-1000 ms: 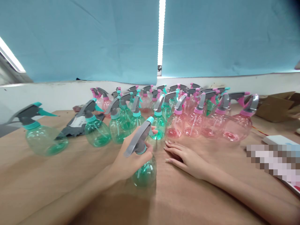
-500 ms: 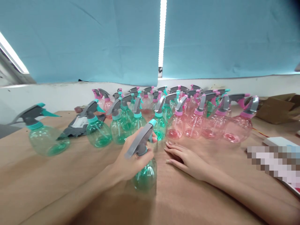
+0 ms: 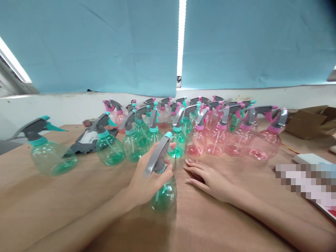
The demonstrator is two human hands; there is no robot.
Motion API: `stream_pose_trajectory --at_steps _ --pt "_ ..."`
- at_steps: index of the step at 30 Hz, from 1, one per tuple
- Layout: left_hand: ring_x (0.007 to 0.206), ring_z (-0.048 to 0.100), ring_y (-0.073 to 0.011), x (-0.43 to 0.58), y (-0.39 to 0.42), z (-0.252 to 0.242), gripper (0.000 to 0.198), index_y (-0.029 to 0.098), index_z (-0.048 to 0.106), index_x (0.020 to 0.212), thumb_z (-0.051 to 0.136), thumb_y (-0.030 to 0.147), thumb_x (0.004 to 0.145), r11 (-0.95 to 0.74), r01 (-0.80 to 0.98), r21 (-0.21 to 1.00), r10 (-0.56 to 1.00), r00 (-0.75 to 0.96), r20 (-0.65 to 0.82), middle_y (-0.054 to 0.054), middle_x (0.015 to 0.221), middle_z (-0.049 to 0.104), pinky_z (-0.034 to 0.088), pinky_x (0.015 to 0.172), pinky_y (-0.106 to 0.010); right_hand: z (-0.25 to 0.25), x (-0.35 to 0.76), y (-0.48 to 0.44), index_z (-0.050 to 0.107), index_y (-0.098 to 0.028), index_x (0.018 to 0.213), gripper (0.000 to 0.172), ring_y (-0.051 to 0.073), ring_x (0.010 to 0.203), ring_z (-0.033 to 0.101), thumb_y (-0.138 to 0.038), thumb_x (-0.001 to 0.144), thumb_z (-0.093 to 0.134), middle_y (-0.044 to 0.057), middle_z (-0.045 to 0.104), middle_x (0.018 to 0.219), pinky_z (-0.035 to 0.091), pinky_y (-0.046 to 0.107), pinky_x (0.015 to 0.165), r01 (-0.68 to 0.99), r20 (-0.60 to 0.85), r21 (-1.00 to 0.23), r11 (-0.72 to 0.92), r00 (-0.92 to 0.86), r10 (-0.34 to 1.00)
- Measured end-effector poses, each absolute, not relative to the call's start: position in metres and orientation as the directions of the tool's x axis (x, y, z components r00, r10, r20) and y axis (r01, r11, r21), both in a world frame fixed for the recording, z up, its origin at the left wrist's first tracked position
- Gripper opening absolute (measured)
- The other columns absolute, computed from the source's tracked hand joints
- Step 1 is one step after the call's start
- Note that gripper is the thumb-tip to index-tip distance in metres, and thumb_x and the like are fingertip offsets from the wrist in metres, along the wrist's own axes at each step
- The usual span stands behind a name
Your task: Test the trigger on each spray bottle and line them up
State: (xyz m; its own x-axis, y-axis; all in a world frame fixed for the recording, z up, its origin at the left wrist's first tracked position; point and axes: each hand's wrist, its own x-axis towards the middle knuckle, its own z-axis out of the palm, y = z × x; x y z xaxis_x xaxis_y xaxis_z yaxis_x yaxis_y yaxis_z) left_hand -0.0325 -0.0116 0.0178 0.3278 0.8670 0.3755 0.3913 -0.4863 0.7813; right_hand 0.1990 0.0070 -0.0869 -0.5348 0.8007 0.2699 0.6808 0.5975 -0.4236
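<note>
A clear green spray bottle (image 3: pixel 164 196) with a grey and turquoise trigger head is in front of me, and my left hand (image 3: pixel 148 175) is closed around its neck. Part of the trigger is hidden by my fingers. My right hand (image 3: pixel 208 178) lies palm down on the wooden table (image 3: pixel 223 227), fingers stretched out and holding nothing. Just beyond my hands stand another green spray bottle (image 3: pixel 176 148) and a pink spray bottle (image 3: pixel 196 141), the closest of a row.
Several more green and pink spray bottles fill the back. One green bottle (image 3: pixel 54 157) stands apart at the left, near a dark plastic packet (image 3: pixel 89 140). To the right are a brown cardboard box (image 3: pixel 304 122), a white box (image 3: pixel 312 158) and a blurred-out patch.
The held green spray bottle's head has tilted slightly and shifted a little, with my left hand on it. My right hand has stayed in place on the table.
</note>
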Motion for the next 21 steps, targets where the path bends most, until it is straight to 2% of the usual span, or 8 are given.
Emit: stream_pose_trajectory --at_steps 3,9,15,21 --pt "0.074 0.061 -0.0179 -0.031 -0.0125 0.019 0.047 0.024 0.053 0.126 0.054 0.022 0.08 -0.476 0.418 0.774 0.874 0.317 0.367 -0.004 0.095 0.069 0.05 0.06 -0.029 -0.086 0.1986 0.0067 0.055 -0.017 0.135 0.05 0.028 0.135 0.045 -0.047 0.096 0.049 0.012 0.053 0.142 0.039 0.048 0.11 0.688 0.26 -0.421 0.59 -0.532 0.806" --pt "0.067 0.058 -0.0138 -0.0301 -0.0115 0.0185 0.048 0.023 0.053 0.128 0.054 0.021 0.08 -0.504 0.412 0.759 0.86 0.322 0.396 -0.006 0.112 0.066 0.048 0.058 -0.028 -0.086 0.1986 0.0067 0.055 -0.017 0.136 0.051 0.028 0.135 0.045 -0.048 0.096 0.048 0.012 0.053 0.142 0.04 0.047 0.11 0.693 0.255 -0.415 0.59 -0.534 0.806" --pt "0.065 0.059 -0.0156 -0.0299 -0.0112 0.0178 0.049 0.028 0.053 0.129 0.054 0.023 0.08 -0.507 0.395 0.766 0.858 0.321 0.402 -0.005 0.118 0.066 0.049 0.057 -0.03 -0.0864 0.1983 0.0067 0.055 -0.016 0.135 0.051 0.028 0.135 0.044 -0.048 0.097 0.048 0.012 0.053 0.142 0.04 0.047 0.11 0.695 0.259 -0.41 0.59 -0.532 0.806" --pt "0.066 0.06 -0.0145 -0.0296 -0.011 0.0185 0.048 0.024 0.053 0.128 0.054 0.022 0.08 -0.505 0.402 0.764 0.859 0.321 0.399 -0.008 0.122 0.065 0.049 0.058 -0.029 -0.0854 0.1979 0.0064 0.055 -0.016 0.135 0.05 0.028 0.135 0.045 -0.048 0.097 0.047 0.012 0.053 0.142 0.04 0.046 0.11 0.702 0.255 -0.405 0.586 -0.528 0.81"
